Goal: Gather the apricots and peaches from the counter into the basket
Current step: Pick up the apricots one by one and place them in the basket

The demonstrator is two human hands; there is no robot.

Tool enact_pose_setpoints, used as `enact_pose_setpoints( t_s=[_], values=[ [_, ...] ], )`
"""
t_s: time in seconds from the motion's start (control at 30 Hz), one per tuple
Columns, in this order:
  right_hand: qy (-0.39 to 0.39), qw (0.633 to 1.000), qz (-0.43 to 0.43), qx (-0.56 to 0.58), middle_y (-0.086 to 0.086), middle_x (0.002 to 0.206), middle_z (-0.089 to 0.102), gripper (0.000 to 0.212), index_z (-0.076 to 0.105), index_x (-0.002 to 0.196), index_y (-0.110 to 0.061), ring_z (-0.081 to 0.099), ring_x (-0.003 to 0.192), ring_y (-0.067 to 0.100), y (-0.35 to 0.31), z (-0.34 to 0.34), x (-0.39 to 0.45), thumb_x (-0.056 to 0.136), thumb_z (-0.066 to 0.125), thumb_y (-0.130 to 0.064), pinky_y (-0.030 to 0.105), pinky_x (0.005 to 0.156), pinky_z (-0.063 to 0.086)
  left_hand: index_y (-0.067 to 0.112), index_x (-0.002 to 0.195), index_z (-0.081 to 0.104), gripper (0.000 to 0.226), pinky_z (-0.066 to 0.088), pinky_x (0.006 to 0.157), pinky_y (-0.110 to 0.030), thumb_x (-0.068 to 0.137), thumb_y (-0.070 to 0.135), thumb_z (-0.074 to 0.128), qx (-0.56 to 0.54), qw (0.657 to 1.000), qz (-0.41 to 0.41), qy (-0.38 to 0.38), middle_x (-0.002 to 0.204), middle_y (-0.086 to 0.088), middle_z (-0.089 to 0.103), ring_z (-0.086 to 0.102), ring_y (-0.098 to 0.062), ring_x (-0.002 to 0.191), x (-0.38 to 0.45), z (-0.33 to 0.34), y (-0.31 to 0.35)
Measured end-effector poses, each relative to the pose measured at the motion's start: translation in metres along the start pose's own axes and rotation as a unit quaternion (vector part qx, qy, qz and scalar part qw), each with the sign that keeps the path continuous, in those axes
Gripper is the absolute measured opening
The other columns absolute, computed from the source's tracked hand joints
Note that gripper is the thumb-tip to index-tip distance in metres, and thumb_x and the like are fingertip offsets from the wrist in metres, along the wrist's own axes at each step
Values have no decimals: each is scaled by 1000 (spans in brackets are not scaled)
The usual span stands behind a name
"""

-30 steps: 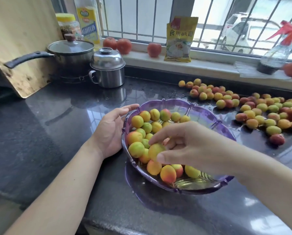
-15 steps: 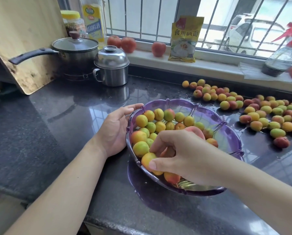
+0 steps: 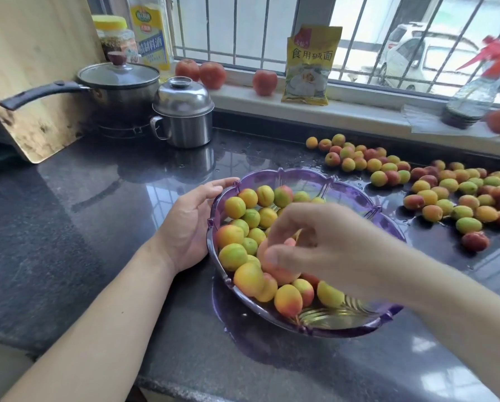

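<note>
We see a dark, glossy stone surface (image 3: 69, 227) with daylight reflected in it. Behind it runs a pale windowsill (image 3: 359, 111) under a barred window (image 3: 243, 30), with a white car (image 3: 411, 62) parked outside. A wooden board (image 3: 31, 68) leans at the left.

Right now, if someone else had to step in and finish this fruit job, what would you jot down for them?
Left hand: open, resting against the left rim of the purple basket, steadying it.
Right hand: over the basket, fingers curled among the fruit in the basket; whether it holds a piece is unclear.
Done: the basket's left half is filled with apricots and peaches.
Left: a large spread of loose fruit on the counter, right of the basket below the windowsill, needs gathering.
</note>
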State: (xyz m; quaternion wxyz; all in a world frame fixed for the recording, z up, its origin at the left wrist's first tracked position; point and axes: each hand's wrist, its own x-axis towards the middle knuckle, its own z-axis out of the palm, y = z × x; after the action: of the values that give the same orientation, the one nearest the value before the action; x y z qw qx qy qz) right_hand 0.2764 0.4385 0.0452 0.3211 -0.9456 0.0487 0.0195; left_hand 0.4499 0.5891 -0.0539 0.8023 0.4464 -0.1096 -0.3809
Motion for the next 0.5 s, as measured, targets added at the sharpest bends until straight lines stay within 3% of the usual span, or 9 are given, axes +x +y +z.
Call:
enact_pose_setpoints(
  t_s=[0.1, 0.2, 0.33, 0.5],
  values=[
    [100, 995, 13, 21, -24, 80, 70, 9, 69, 87, -32, 67, 67, -2, 24, -36, 21, 87, 67, -41, 12, 54, 48, 11, 138, 64, 51, 47, 115, -63, 92, 31, 56, 1, 1000, -2, -8, 140, -23, 67, 66, -41, 125, 1, 1, 0],
    [189, 979, 69, -21, -6, 71, 72, 7, 73, 90, -24, 67, 62, 2, 71, -66, 64, 94, 68, -22, 25, 61, 54, 11, 138, 64, 50, 55, 107, -58, 92, 30, 54, -15, 999, -12, -29, 139, -22, 69, 69, -38, 122, 1, 0, 0],
    [186, 968, 143, -92, 7, 99, 75, 20, 73, 104, -20, 72, 82, 22, 129, -83, 135, 94, 59, -10, 39, 83, 60, 12, 137, 65, 49, 56, 106, -57, 93, 30, 52, -18, 999, -22, -45, 139, -20, 69, 69, -38, 123, 2, -4, 0],
    [123, 947, 128, -267, 11, 139, 57, 51, 55, 140, -25, 58, 119, 37, 158, -78, 210, 91, 53, -11, 45, 98, 51, 12, 138, 64, 54, 58, 103, -55, 87, 29, 61, -30, 997, -28, -66, 141, -20, 68, 68, -39, 126, 6, -10, 0]
  ],
)
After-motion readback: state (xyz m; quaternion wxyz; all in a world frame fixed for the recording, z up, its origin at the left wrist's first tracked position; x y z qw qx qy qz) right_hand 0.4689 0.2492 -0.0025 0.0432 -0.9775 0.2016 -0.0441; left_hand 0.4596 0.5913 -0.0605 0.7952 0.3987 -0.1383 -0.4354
